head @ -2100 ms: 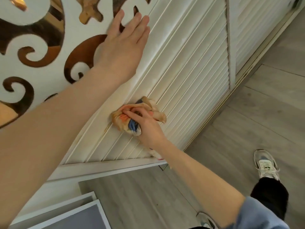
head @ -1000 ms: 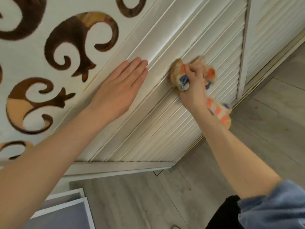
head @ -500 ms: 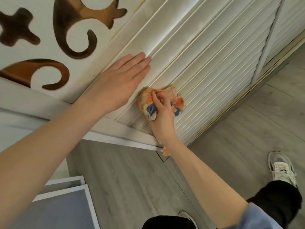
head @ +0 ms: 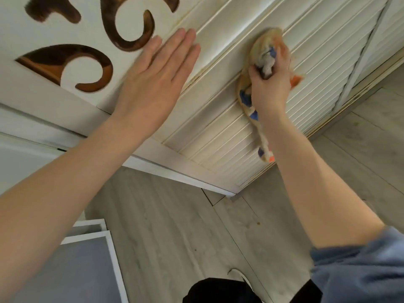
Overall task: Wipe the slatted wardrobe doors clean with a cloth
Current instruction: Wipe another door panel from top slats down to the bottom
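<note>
My right hand (head: 270, 84) grips a bunched cloth (head: 261, 52), cream with orange and blue patches, and presses it against the white slatted wardrobe door (head: 220, 136). A tail of the cloth hangs down beside my wrist. My left hand (head: 155, 84) lies flat with fingers together on the door's frame, where the slats meet a white panel with brown scroll cutouts (head: 91, 68). The cloth is blurred by motion.
A second slatted door (head: 380, 36) continues to the right past a vertical stile. Grey wood-look floor (head: 175, 226) lies below. A grey panel with a white frame (head: 87, 265) stands at the lower left. My dark trouser leg and a shoe show at the bottom.
My right hand has carried the cloth up and to the right along the slats from near the door's bottom corner. My left hand stays flat on the frame.
</note>
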